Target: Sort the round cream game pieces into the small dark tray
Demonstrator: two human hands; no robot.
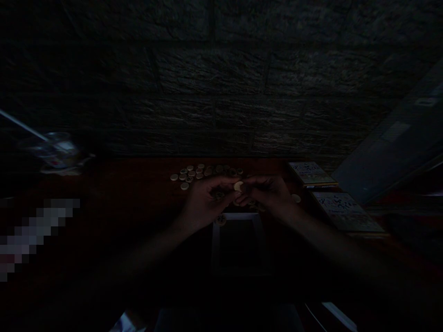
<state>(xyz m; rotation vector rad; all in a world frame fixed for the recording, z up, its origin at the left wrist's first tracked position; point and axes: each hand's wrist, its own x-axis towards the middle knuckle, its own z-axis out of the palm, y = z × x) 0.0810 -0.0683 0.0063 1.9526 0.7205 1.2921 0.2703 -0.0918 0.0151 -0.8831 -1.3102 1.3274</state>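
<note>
Between the fingertips of both hands is a pale round Chinese chess piece. My left hand grips it from the left, with thumb and fingers closed at its edge. From the other side my right hand pinches the same piece, fingers curled. More round pieces lie scattered on the dark table behind the hands, some showing dark markings. Several lie partly hidden beneath the fingers. One marked piece is at the near edge of my left hand, by the corner of an open shallow box.
Two flat printed boxes lie on the right, near a single pale piece. A clear cup-like container stands far left. A rough block wall rises behind the table. The scene is very dark.
</note>
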